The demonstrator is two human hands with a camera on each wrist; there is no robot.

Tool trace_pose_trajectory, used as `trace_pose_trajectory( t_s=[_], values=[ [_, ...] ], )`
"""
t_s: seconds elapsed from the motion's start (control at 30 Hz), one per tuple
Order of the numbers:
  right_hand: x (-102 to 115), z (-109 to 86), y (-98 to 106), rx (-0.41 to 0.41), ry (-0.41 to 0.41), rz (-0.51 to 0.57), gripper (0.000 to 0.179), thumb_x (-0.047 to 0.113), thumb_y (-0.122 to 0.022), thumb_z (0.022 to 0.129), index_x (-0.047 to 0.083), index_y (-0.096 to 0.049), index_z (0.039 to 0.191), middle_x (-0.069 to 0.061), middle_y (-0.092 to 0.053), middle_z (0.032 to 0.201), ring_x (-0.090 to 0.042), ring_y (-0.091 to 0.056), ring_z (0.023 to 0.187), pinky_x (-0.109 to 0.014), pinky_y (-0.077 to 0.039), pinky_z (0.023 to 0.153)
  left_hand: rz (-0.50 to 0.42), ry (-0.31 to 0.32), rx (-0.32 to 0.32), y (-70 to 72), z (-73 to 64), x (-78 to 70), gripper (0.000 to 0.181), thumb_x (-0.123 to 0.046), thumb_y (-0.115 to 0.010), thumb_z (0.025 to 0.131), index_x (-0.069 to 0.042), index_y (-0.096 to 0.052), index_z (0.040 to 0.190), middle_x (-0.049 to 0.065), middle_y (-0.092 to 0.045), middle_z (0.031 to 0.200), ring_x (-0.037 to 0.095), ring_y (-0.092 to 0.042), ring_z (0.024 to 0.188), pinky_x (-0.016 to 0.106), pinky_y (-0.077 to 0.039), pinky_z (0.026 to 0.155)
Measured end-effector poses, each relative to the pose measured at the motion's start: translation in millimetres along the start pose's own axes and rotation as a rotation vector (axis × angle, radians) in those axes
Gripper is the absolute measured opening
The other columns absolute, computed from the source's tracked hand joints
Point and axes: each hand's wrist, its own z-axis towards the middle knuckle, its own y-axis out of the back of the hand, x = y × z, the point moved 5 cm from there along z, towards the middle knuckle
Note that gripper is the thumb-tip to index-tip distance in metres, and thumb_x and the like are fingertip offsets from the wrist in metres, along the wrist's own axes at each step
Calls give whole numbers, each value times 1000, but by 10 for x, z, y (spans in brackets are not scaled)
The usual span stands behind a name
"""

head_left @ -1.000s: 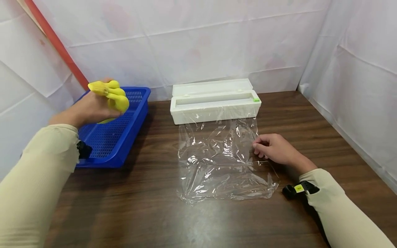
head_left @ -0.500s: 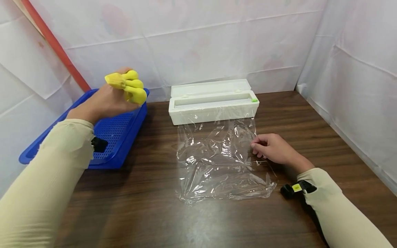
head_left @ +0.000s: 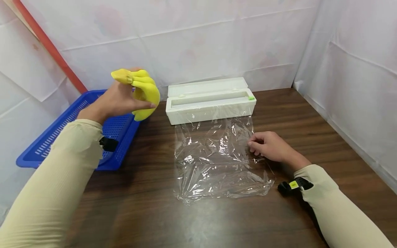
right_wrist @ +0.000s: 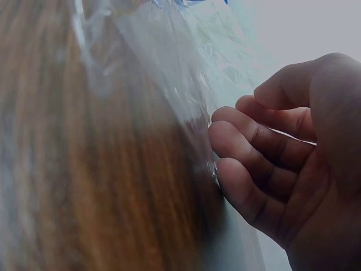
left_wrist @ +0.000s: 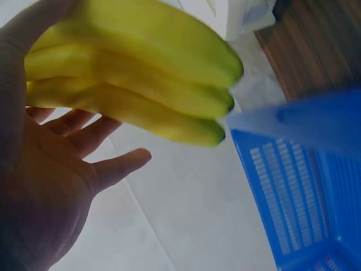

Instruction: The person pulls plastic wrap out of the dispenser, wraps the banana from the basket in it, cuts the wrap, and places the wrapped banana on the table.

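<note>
My left hand point(head_left: 116, 101) grips a bunch of yellow bananas point(head_left: 146, 91) in the air, over the right rim of the blue basket. In the left wrist view the bananas point(left_wrist: 135, 62) lie between thumb and fingers, with the little finger sticking out. A sheet of clear plastic wrap point(head_left: 217, 162) stretches over the table from the white wrap dispenser point(head_left: 211, 112), whose lid stands up at the back. Beside the sheet's right edge rests my right hand point(head_left: 271, 146), fingers loosely curled. Its fingertips point(right_wrist: 234, 178) are at the film's edge in the right wrist view, and nothing is pinched.
The blue plastic basket point(head_left: 124, 137) stands on the left of the dark wooden table point(head_left: 149, 206). A green slider point(head_left: 251, 98) sits at the dispenser's right end. White sheeting point(head_left: 192, 41) hangs behind and at both sides, with a red strip point(head_left: 51, 48) at left.
My left hand has carried the bananas to the right, from above the basket toward the dispenser. The right hand, wrap and dispenser have stayed in place while the view shifts slightly.
</note>
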Motion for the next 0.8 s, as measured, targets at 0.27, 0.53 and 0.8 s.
trace_pose_trajectory(
  t_s=[0.27, 0.53, 0.8],
  values=[
    [5, -1, -36, 5, -5, 9, 14, 16, -62, 101, 9, -72, 94, -1, -67, 78, -16, -65, 70, -30, -54, 59, -64, 36, 51, -217, 62, -48, 55, -20, -89, 78, -12, -55, 120, 1, -54, 111, 20, -56, 94, 36, -48, 83],
    [32, -10, -54, -10, 10, -15, 14, 15, -62, 101, 10, -72, 94, 0, -67, 78, -15, -65, 70, -32, -54, 63, -118, -11, 49, -401, 105, -168, 55, -24, -90, 77, -13, -55, 118, -1, -55, 110, 15, -59, 95, 38, -50, 91],
    [70, 27, -57, -23, 27, -24, 14, 15, -62, 100, 10, -73, 92, 0, -66, 77, -15, -64, 70, -32, -54, 63, -154, -27, 64, -527, 104, -422, 48, -19, -87, 80, -9, -56, 115, 3, -54, 109, 22, -60, 95, 42, -52, 89]
  ],
)
